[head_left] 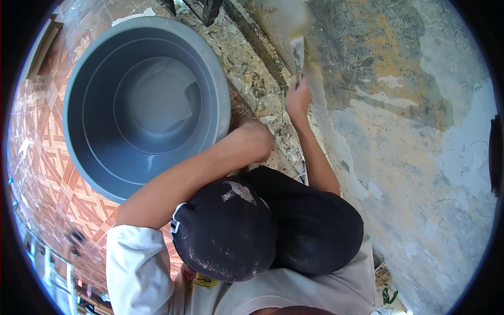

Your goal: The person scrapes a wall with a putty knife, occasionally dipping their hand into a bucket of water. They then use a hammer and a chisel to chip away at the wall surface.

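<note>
My right hand is closed around the handle of a flat-bladed scraper. Its pale blade points away from me, at the foot of the patchy wall. My left hand hangs bent at the wrist beyond my knees, close to the right side of a large grey tub. The fingers of that hand are hidden from view. A little water appears to lie at the bottom of the tub.
Broken plaster and rubble line the wall's base. Patterned orange floor tiles spread out on the left. My dusty dark-clad knees are close below the camera. A dark post foot stands at the top.
</note>
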The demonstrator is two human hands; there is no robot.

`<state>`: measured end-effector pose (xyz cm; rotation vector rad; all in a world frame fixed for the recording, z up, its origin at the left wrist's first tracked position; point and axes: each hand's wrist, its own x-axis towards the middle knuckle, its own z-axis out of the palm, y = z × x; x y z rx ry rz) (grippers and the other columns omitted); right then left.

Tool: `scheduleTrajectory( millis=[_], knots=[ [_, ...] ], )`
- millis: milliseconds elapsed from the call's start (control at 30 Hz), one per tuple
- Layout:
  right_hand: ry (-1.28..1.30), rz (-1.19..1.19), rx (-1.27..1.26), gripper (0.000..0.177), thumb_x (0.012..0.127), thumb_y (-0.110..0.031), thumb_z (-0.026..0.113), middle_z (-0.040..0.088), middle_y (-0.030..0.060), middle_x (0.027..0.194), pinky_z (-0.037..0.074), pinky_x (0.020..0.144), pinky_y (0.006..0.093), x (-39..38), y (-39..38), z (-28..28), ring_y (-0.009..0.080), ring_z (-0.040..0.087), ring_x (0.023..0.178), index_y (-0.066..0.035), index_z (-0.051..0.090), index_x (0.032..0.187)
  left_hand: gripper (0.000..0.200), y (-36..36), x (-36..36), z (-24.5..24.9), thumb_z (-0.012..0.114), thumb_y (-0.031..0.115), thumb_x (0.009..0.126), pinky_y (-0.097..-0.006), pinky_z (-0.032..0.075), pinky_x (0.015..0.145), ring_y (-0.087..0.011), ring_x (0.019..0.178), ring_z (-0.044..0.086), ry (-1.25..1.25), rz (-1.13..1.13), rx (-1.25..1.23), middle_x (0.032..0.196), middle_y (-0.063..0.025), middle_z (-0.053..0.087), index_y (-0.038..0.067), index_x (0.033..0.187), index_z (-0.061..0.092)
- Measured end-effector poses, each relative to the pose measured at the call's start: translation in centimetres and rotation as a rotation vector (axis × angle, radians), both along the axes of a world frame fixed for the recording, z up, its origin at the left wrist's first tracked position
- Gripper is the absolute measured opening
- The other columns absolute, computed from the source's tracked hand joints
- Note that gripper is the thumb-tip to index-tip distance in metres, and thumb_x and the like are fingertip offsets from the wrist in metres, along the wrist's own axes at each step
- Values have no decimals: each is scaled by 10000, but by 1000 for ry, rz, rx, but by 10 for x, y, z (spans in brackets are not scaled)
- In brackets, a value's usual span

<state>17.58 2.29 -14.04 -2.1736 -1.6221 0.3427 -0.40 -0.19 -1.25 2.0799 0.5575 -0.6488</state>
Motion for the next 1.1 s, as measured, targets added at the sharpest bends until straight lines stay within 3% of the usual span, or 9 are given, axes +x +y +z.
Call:
scheduleTrajectory(
  millis=[167,367,467,567,700,800,967,1067,1100],
  knots=[
    [213,-177,-76,311,962,-188,464,615,304,847,447,689,487,-10,-32,18,440,611,794,74,535,1114,317,7,9,9,592,99,736,-426,531,812,-313,994,653,148,-85,-44,1056,-187,671,31,1026,699],
    [14,-73,-104,274,953,-183,473,613,301,816,434,680,525,-2,-9,-2,475,597,787,66,512,1058,325,-4,-4,-8,592,95,731,-429,530,814,-323,1015,642,-74,17,-2,1095,-169,661,33,1033,696],
    [56,-123,-87,237,957,-168,453,608,296,800,435,691,535,-8,-24,8,482,590,787,56,496,1020,318,4,4,6,593,93,731,-423,532,804,-313,1017,641,88,-33,-40,1092,-163,660,42,1027,698],
    [49,-105,-108,248,961,-170,443,604,303,818,433,708,536,0,-28,9,479,588,807,59,500,1036,312,-4,-1,-3,584,99,737,-422,533,803,-308,1014,643,-45,18,40,1097,-164,659,39,1020,700],
    [-15,-88,-226,301,963,-172,433,602,318,861,433,745,531,-6,-10,13,472,589,846,78,502,1116,296,-3,4,-4,584,101,739,-423,536,788,-314,989,650,15,10,-27,1094,-163,659,36,1001,705],
    [111,-185,-149,317,962,-181,440,607,320,880,442,759,527,-7,-33,24,461,597,872,84,505,1123,293,-1,2,-3,585,102,736,-422,537,785,-310,981,654,43,37,5,1093,-161,659,38,994,708],
    [29,-81,-229,304,954,-168,439,607,329,874,462,718,520,-10,5,1,470,606,818,85,512,1104,294,1,0,3,600,94,714,-422,537,791,-302,982,656,11,69,-34,1059,-168,670,29,979,709],
    [65,-159,-220,294,951,-165,441,612,321,847,463,724,518,-12,-26,22,476,602,813,87,515,1083,293,-2,5,-6,610,80,699,-422,536,788,-307,974,657,24,33,-5,1041,-170,674,18,967,708],
    [95,-174,-109,284,946,-164,451,617,314,826,458,724,522,-7,-30,15,478,602,803,85,521,1063,294,0,3,-3,607,80,699,-420,536,789,-310,973,656,36,25,4,1046,-171,673,18,968,708]
  ],
)
